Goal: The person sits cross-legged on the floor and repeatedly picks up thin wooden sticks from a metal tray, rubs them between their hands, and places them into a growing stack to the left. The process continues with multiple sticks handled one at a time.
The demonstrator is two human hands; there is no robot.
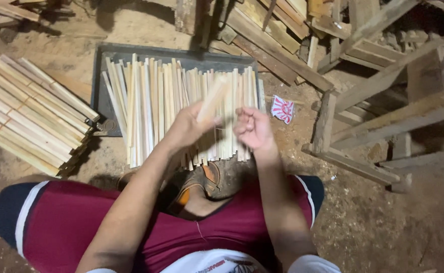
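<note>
One pale wooden strip [213,98] sits pinched in my left hand [185,126], right hand [252,129] loosely curled and empty, so I'd keep it square above the strip pile [151,101].

Both forearms reach forward from the lap, bare, converging over the knees. The left hand [185,126] is raised with fingers curled in a grip, thumb toward the right. The right hand [252,127] sits just beside it, fingers bent inward, seemingly in a loose fist, though blur hides the fingertips.
</note>
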